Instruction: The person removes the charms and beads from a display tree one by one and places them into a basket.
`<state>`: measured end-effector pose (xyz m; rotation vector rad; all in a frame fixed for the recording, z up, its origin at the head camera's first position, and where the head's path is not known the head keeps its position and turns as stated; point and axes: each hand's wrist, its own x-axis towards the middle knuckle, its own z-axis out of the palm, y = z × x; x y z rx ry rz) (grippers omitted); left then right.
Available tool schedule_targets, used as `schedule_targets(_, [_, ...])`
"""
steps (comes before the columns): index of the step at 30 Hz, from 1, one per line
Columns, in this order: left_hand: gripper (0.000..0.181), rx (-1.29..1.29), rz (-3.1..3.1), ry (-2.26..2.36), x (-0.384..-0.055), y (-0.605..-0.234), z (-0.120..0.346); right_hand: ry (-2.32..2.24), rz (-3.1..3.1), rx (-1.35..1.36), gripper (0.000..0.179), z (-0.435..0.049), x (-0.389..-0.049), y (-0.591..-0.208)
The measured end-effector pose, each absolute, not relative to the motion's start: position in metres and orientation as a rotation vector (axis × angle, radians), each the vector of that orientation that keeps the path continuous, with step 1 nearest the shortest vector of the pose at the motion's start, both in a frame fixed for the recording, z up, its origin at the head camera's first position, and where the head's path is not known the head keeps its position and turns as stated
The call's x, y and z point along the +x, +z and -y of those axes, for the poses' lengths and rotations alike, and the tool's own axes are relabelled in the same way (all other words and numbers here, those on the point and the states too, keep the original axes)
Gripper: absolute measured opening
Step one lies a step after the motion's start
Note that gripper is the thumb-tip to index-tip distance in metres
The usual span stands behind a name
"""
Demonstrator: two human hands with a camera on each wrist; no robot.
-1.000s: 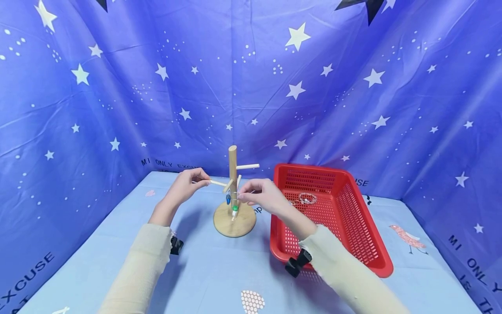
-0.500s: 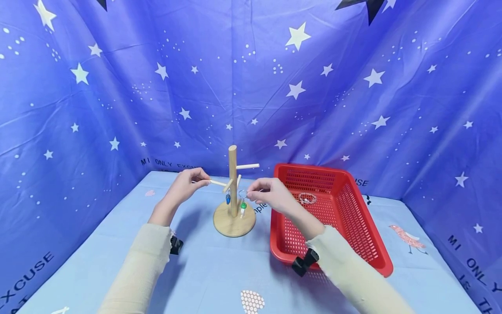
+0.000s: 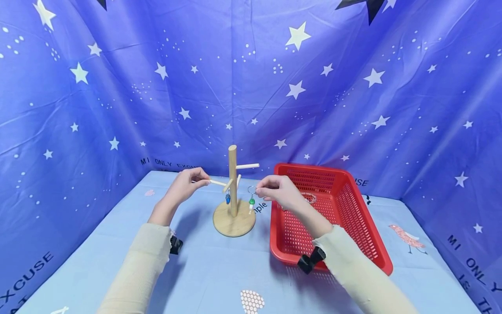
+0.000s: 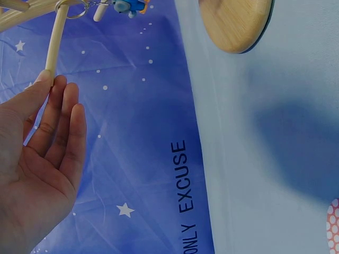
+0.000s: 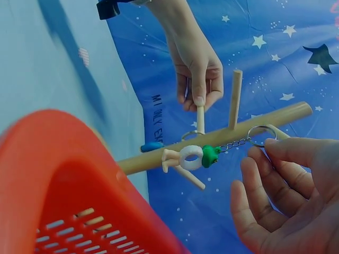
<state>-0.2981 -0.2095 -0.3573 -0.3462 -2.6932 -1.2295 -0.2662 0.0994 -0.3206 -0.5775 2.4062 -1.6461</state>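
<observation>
A wooden peg stand [image 3: 233, 161] rises from a round base [image 3: 223, 224] on the table. My left hand [image 3: 185, 185] pinches the end of its left peg [image 4: 56, 42] between thumb and index finger. On that same peg, a blue figure keychain [image 4: 124, 6] hangs by its ring near the post. To the right of the post, my right hand [image 3: 276, 189] pinches the metal ring [image 5: 260, 136] of another keychain. Its green frog figure [image 5: 210, 155], with a white swim ring, dangles below on a short chain, apart from the pegs.
A red plastic basket [image 3: 276, 248] stands to the right, partly under my right forearm. Inside it lies a beaded bracelet [image 3: 311, 197], partly hidden by the hand. A starry blue cloth [image 3: 196, 87] hangs behind the table.
My right hand has moved right with the frog keychain, from in front of the post to beside it, nearer the basket. The left hand stays on its peg.
</observation>
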Motion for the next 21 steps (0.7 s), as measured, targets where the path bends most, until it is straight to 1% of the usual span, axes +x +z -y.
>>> schedule_targets(11, [0.007, -0.356, 2.687, -1.224, -0.299, -0.359, 0.211, -1.657, -2.447, -0.575, 0.022, -0.114, -0.272, -0.319])
schedule_targets(21, [0.007, -0.353, 2.691, -1.226, -0.299, -0.358, 0.211, -1.727, -2.44, -0.522, 0.023, -0.132, -0.278, -0.315])
